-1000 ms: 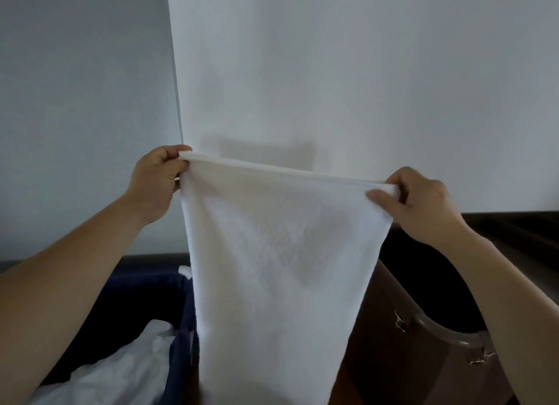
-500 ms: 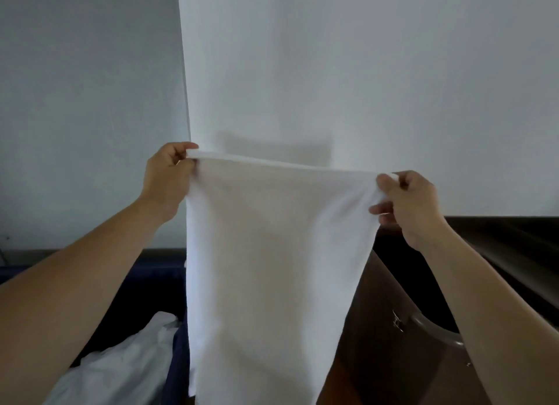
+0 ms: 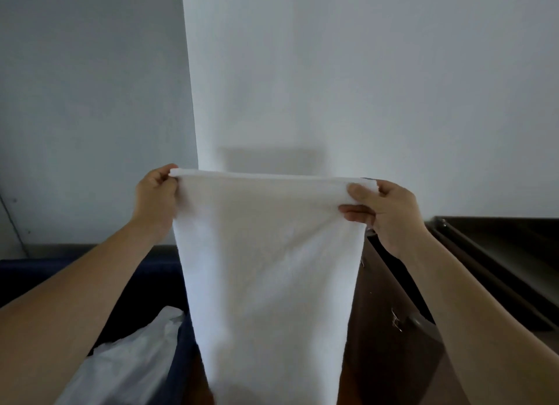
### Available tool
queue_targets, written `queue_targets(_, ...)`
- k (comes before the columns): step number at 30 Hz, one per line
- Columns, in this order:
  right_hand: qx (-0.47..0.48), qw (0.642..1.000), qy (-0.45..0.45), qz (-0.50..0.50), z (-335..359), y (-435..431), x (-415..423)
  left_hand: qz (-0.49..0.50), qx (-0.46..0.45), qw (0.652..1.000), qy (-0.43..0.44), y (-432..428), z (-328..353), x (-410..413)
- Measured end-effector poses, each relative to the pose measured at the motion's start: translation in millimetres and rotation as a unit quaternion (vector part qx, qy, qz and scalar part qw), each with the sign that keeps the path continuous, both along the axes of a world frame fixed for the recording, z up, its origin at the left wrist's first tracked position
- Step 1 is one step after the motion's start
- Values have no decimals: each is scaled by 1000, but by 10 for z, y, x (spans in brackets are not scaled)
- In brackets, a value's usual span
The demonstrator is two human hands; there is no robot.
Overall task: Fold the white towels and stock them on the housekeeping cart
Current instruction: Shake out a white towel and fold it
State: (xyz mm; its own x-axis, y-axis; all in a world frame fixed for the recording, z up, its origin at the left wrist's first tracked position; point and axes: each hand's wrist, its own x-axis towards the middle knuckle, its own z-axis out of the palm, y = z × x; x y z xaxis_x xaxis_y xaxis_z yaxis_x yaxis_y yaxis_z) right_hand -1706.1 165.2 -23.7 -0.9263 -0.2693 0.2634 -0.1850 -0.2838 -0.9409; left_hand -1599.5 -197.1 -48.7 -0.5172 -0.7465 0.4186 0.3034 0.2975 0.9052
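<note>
In front of a pale wall (image 3: 363, 87), a person holds a white towel (image 3: 272, 268) up at arm's length so that it hangs straight down between the two forearms. The left hand (image 3: 155, 200) has its fingers curled in and pinched shut on the top left corner. The right hand (image 3: 393, 214) clamps the top right corner, with two digits lying on the near face of the cloth and the rest out of sight behind it. The top edge runs taut and nearly level from hand to hand; it looks thick, but whether the towel is already doubled cannot be told. Its lower end falls out of view at the bottom.

Low on the left sits a dark blue bin (image 3: 160, 295) with crumpled white material (image 3: 136, 353) in it, just beside the hanging towel. Low on the right is a dark brown unit (image 3: 387, 329) with metal fittings, possibly the housekeeping cart, though too little shows to be sure.

The step in hand appears to be the folding itself: the towel is spread and squared, ready for a fold. The next move likely calls for bringing the two pinched corners together edge to edge, keeping the grip firm so the soft cloth does not sag or skew, then lowering the folded piece toward the right for stocking.
</note>
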Motion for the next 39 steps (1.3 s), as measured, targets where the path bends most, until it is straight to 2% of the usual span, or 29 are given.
queue_targets(3, -4, 999, 24, 24, 50, 20, 14, 11, 26, 999, 26, 24, 6, -15)
queue_targets(6, -16, 999, 42, -15, 67, -6, 13, 10, 41, 998, 52, 65, 28, -6)
queue_targets(8, -38, 997, 54, -37, 93, -21, 25, -32, 42, 996, 69, 72, 46, 3)
queue_targets(11, -68, 995, 59, -40, 90, -56, 40, -94, -6, 995, 25, 21, 73, -14)
queue_targets(13, -52, 996, 57, -34, 103, -62, 32, -124, -30, 992, -16, -39, 48, -13)
queue_targets(16, -16, 997, 65, -31, 109, -28, 9, -190, 3, 981, -28, -168, -3, -20)
queue_targets(18, -25, 993, 94, -68, 85, -12, -19, -219, 21, 975, -10, -218, 33, -40)
queue_targets(22, 5, 989, 113, -97, 32, -27, -63, -176, -21, 984, -19, -252, 89, -82)
queue_targets(24, -12, 985, 125, -121, 33, -17, -117, -167, -54, 984, -21, -237, 117, -119)
queue_targets(27, -3, 986, 97, -136, 8, -18, -206, -132, -61, 989, 2, -189, 209, -208)
queue_targets(30, -10, 987, 88, -138, -6, -29, -272, -118, -76, 990, -26, -162, 221, -286)
queue_targets(34, -11, 988, 73, -135, -26, -92, -331, -82, -72, 993, -37, -175, 228, -392)
queue_targets(39, -14, 990, 68, -127, -5, -120, -457, -97, -38, 994, -32, -174, 297, -512)
